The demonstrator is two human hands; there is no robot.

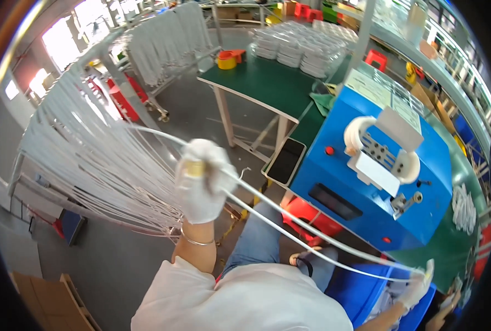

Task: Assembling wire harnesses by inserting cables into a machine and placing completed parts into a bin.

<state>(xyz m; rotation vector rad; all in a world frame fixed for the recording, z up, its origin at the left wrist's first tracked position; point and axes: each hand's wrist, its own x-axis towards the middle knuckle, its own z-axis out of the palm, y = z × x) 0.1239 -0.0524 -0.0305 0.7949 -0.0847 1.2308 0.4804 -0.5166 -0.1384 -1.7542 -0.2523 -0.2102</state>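
Observation:
Two strands of white cable (289,212) stretch across in front of my body from one hand to the other. My left hand (201,185), in a white glove with a yellow band on a finger, is closed round the cable near the hanging rack and slightly blurred. Beyond it, one length runs on toward the hanging white cables (102,160). At the lower right, my gloved right hand (415,289) is closed on the other end of the strands, above a blue bin (361,292).
A blue machine (383,182) with a white coil holder stands on a green bench at the right, a phone (286,160) beside it. Stacked clear trays (303,47) and yellow tape (226,60) sit on the green table (256,83). Another person's hand (446,306) shows lower right.

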